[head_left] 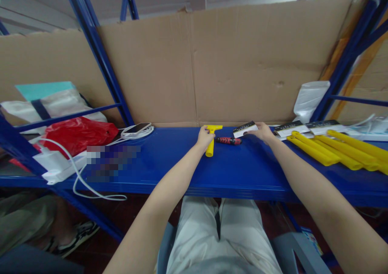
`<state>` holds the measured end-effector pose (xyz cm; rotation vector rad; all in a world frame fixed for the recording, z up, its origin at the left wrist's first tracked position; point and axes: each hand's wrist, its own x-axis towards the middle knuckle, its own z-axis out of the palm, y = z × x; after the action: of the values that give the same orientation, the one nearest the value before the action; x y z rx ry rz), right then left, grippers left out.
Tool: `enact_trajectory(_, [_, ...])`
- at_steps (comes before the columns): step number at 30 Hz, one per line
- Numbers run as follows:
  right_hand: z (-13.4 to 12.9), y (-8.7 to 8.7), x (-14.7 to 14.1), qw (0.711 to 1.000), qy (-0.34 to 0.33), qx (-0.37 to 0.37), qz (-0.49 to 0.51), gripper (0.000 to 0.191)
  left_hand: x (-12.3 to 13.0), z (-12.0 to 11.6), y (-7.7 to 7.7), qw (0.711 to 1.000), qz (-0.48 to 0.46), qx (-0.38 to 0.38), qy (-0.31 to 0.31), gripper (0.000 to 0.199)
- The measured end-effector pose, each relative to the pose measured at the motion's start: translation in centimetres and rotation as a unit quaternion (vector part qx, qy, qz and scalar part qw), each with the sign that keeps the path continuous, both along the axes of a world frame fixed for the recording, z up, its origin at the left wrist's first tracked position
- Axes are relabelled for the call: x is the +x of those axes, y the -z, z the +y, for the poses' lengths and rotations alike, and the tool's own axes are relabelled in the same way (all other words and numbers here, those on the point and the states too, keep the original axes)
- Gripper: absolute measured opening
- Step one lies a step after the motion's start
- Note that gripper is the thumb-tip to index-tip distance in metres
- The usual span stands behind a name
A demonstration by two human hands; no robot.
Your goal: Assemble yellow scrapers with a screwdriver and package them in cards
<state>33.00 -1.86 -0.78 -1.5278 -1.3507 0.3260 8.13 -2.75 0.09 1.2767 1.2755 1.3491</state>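
Note:
My left hand [205,137] is closed around a short yellow plastic T-shaped tool [210,150], like a scraper or squeegee handle, held above the blue shelf top. In my right hand [261,132] is a black-and-white printed card [246,128], pinched at its right side. Between the two hands a red-and-black handle [228,140], perhaps of a screwdriver, lies on the surface; its left end is close to my left hand. To the right of my right hand, more black-and-white cards [291,129] lie in a row behind several yellow plastic handles [315,149].
A cardboard panel [230,68] backs the blue shelf [169,157], with blue posts at both sides. On the left are a phone [138,127] on coiled white cable, a red plastic bag [80,132] and a white power strip [65,169]. Another person's leg [28,221] shows at lower left.

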Motion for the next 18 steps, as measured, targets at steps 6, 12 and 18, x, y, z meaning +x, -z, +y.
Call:
enact_trajectory(6, [-0.9, -1.3, -1.8, 0.992, -0.009, -0.039, 0.119, 0.014, -0.3, 0.2, -0.4, 0.997, -0.073, -0.033, -0.024, 0.054])
enact_trajectory(12, [-1.7, -2.4, -3.4, 0.984, -0.045, -0.023, 0.173, 0.018, -1.0, 1.3, -0.3, 0.986, -0.151, -0.055, -0.055, 0.055])
enact_trajectory(18, [-2.6, -3.2, -5.2, 0.969, -0.116, -0.022, 0.219, 0.02, -2.1, 2.7, -0.5, 0.959, -0.265, -0.042, -0.088, 0.028])
